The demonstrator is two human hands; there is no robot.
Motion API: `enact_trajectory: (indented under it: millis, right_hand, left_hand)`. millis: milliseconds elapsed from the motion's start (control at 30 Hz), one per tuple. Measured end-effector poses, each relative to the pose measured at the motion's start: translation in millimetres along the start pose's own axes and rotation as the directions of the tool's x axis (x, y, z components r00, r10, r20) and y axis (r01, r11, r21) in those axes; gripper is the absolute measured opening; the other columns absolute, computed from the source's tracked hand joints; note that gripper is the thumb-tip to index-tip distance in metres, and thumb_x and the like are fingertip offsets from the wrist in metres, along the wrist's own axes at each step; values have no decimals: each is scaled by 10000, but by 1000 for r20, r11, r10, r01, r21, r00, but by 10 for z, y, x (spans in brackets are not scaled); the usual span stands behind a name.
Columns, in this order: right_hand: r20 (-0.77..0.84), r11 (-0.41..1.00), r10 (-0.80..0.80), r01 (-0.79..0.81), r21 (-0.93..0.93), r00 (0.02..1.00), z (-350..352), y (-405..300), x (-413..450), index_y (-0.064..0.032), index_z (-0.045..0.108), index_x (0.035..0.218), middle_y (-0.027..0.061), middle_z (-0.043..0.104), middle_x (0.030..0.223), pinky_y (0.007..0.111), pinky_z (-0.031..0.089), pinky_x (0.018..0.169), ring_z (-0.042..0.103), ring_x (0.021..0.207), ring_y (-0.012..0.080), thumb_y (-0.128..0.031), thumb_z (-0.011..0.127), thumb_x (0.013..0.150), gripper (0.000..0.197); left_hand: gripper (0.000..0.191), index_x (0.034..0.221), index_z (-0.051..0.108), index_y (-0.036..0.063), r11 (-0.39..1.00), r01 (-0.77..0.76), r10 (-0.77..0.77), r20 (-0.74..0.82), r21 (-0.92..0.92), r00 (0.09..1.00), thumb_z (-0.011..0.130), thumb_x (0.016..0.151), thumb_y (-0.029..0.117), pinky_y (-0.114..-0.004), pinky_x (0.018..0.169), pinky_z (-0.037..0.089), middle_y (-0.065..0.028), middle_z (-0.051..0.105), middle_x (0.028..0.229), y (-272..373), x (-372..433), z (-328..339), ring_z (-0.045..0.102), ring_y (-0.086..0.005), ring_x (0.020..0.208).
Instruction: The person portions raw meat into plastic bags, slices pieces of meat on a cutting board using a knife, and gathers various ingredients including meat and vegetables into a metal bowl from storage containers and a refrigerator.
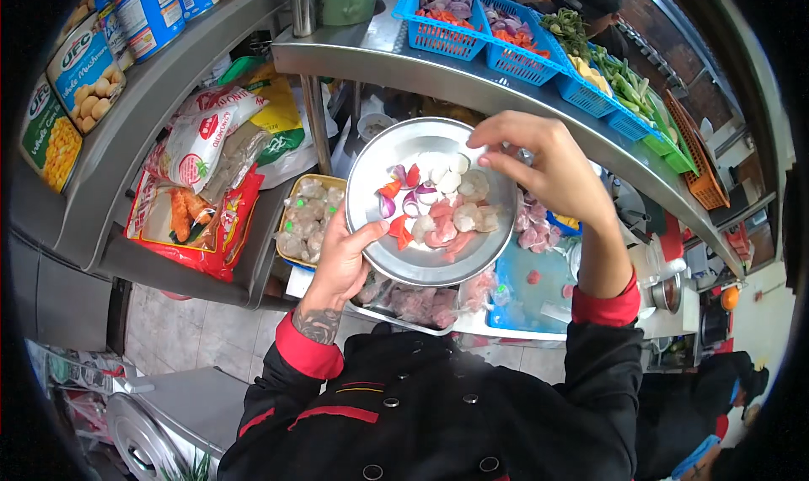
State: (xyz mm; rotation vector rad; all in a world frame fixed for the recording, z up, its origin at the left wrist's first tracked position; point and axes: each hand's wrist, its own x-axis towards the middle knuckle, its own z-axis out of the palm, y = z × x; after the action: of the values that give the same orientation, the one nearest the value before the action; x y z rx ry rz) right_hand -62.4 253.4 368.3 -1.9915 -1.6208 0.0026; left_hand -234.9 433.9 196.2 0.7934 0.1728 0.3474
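Note:
My left hand (pixel 344 250) grips a round metal plate (pixel 423 273) by its left rim, thumb on top. Over the plate's upper right edge hangs my right hand (pixel 553 171), its thumb and forefinger apart and nothing plainly between them. On the plate lie red onion pieces (pixel 387 206), red pepper pieces (pixel 400 229), pale round slices (pixel 449 182), peeled shrimp (pixel 468 216) and strips of pink raw meat (pixel 444 226). Below the plate, a metal tray (pixel 404 323) carries bagged raw meat (pixel 417 302).
Blue baskets (pixel 445 39) of cut vegetables line the steel shelf (pixel 379 63) ahead. A blue cutting board (pixel 524 278) with meat scraps lies at right. Bagged portions fill a yellow-rimmed tray (pixel 310 218) at left, near food packets (pixel 196 209). A person (pixel 695 405) stands at lower right.

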Motion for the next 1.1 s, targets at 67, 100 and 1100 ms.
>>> enact_trajectory:
  millis: [67,100,1100]
  right_hand:
    - [-69,995,97,-94,45,993,105,50,-200,-9,670,1069,111,640,976,326,509,698,620,754,232,-107,702,864,229]
    - [-140,979,196,-185,91,970,163,100,-317,-17,668,1085,100,625,987,319,502,691,605,739,219,-115,712,862,248]
    - [-365,910,242,-341,-236,899,-1710,617,-3640,-56,603,968,89,588,934,364,495,751,604,904,275,-256,672,791,276]
  left_hand:
    - [544,1373,441,5,1000,7,-8,-33,-19,999,637,868,-37,-361,962,529,-116,611,1238,-7,-6,-23,633,-196,1099]
    - [536,1371,442,3,999,13,-15,-58,-36,998,634,872,-33,-358,957,531,-118,613,1234,-13,5,-31,635,-194,1093]
    - [503,1382,461,-11,836,527,-545,126,152,829,503,922,189,-420,1043,451,-158,582,1297,-3133,411,1683,567,-281,1193]
